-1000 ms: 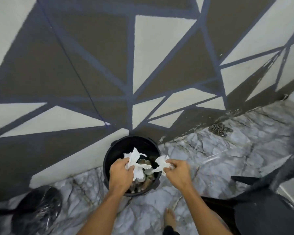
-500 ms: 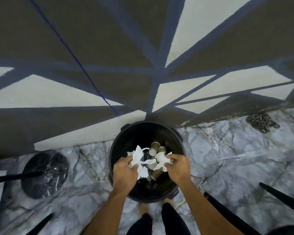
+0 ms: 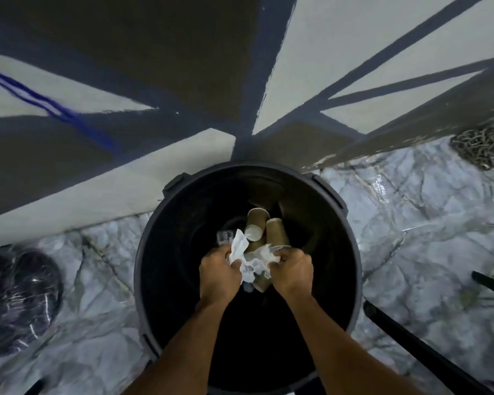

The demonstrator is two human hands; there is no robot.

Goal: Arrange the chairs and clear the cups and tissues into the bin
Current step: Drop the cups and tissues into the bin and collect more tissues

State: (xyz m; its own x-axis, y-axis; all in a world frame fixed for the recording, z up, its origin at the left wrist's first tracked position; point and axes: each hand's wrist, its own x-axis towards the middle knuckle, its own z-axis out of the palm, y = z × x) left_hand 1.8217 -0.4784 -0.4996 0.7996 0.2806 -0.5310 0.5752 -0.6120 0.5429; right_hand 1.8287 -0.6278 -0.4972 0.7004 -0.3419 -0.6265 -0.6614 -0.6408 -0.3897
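Note:
A round black bin (image 3: pixel 154 238) stands on the marble floor against the painted wall, seen from straight above. Both my hands are over its open mouth. My left hand (image 3: pixel 220 273) grips crumpled white tissues (image 3: pixel 238 246) together with a clear plastic cup (image 3: pixel 224 238). My right hand (image 3: pixel 293 270) grips more white tissue (image 3: pixel 264 256) and brown paper cups (image 3: pixel 277 230). One paper cup (image 3: pixel 255 225) points its white bottom up at me. The bin's inside below the hands is dark.
A black plastic-wrapped round object (image 3: pixel 17 300) lies on the floor at the left. A heap of metal chain (image 3: pixel 481 146) sits by the wall at the upper right. Black chair legs (image 3: pixel 411 343) cross the floor at the lower right.
The camera has come much closer and more directly above the bin. Both hands have lowered nearer the bin's mouth, still gripping the tissues and cups.

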